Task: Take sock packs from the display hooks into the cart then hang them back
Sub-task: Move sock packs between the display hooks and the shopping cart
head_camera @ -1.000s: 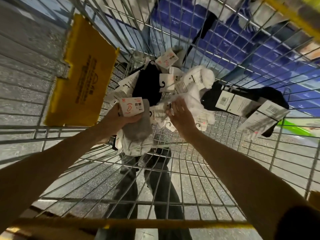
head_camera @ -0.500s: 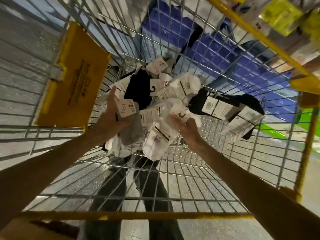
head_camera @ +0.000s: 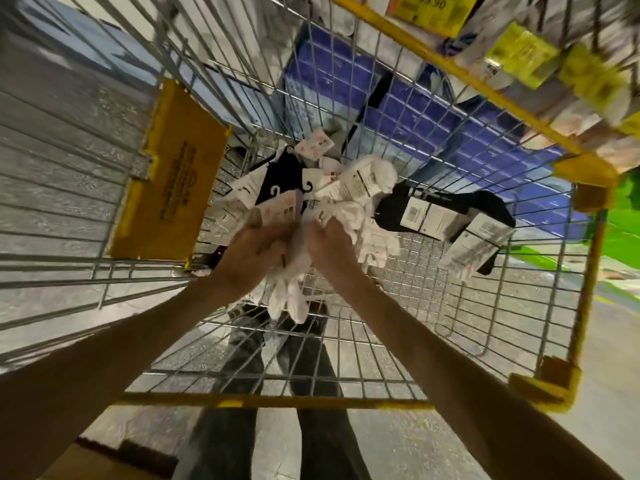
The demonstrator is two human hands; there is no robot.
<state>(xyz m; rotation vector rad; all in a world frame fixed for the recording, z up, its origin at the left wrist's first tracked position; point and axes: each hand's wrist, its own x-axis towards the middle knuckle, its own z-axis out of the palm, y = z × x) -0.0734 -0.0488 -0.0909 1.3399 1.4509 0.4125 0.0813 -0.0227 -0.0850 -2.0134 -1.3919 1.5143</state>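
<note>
I look down into a wire cart with a yellow rim. A heap of sock packs lies on its floor, white and black ones with card labels. My left hand and my right hand are close together over the heap, both gripping a bundle of white sock packs that hangs down between them. A labelled pack sticks up above my left fingers. Black sock packs lie to the right of my hands.
A yellow sign hangs on the cart's left wall. Hanging packs and a price tag on the display show at the top right. Blue boxes stand behind the cart. My legs show below the cart floor.
My two hands have come together over the heap, and the white packs from the right hand now hang between both. The view has tilted up toward the display.
</note>
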